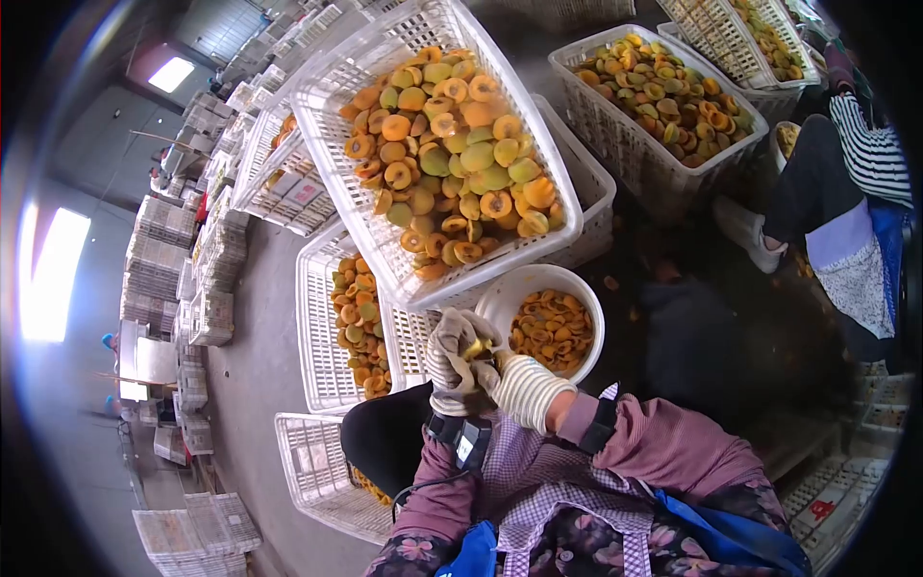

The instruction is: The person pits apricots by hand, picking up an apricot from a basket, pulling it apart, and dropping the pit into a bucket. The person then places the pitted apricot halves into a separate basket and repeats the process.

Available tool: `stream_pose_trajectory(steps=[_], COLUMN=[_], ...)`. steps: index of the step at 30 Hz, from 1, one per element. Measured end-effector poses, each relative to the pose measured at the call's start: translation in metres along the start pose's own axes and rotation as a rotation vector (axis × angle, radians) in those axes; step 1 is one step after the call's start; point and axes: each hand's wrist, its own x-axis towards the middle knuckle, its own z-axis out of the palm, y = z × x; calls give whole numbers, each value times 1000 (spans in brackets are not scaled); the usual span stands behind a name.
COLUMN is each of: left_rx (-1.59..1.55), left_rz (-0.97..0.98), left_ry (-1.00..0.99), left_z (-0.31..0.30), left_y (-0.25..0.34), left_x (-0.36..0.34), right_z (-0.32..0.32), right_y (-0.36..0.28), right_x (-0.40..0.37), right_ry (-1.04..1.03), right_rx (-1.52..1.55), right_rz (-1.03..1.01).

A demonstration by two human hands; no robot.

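Observation:
My left hand (456, 358), in a soiled, striped work glove, is closed around a small yellow-green fruit piece (475, 348). Beside it my right hand (524, 389), in a white striped glove, has its fingers pressed together at the same fruit; whether it grips a tool is hidden. Just beyond my hands stands a round white bucket (594, 306) with orange fruit halves (551, 330) inside. Above it a large white crate (562, 173), tilted toward me, holds many orange and green halved fruits (452, 159).
Another white crate (310, 327) with fruit stands at the left, and a lower one (298, 462) lies near my knee. A fruit-filled crate (663, 178) is at the upper right. A seated person (817, 183) is at the right. Stacked crates (154, 250) line the far left.

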Motion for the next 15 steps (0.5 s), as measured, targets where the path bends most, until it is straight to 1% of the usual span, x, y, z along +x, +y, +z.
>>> stream_pose_trajectory(steps=[1,2,3,4,5,6,7,8,9,10,11,12,13,14,15], left_rx=[-148,-148,-95,-131,-160,-162,-84,-7,15,-711,-713,-44,629,1151,1680], left_rz=[4,9,-109,-145,-183,-182,-238,-291,-86,-220,-200,-236,-244,-242,-197], left_ry=[-101,-94,42,-88,-219,-217,-110,1,39,374,369,445,523,400,320], left_z=[-14,-18,-22,-26,-12,-4,1,2,-2,-20,-27,-31,-38,-57,-75], left_y=[-8,-12,-16,-19,1,13,20,24,20,18,11,13,19,4,-11], left_x=[0,0,-5,-8,0,1,1,1,15,21,24,34,48,62,76], right_z=[-3,-5,-6,-6,3,9,13,6,-1,-5,-6,-6,7,5,7], right_y=[-4,-8,-10,-11,-2,1,3,-7,-17,-22,-24,-27,-10,-5,2], right_x=[-4,-6,-9,-11,-11,-12,-14,-18,-21,-23,-27,-27,-17,-13,-7], right_ry=[-84,-90,-157,-222,-246,-267,-236,-246,-244,-250,-201,-161,-1,64,102], right_rx=[-20,-25,77,178,311,442,654,729,804,793,880,954,952,1000,1051], right_rz=[36,33,5,-22,9,43,56,175,297,287,404,508,521,579,579])
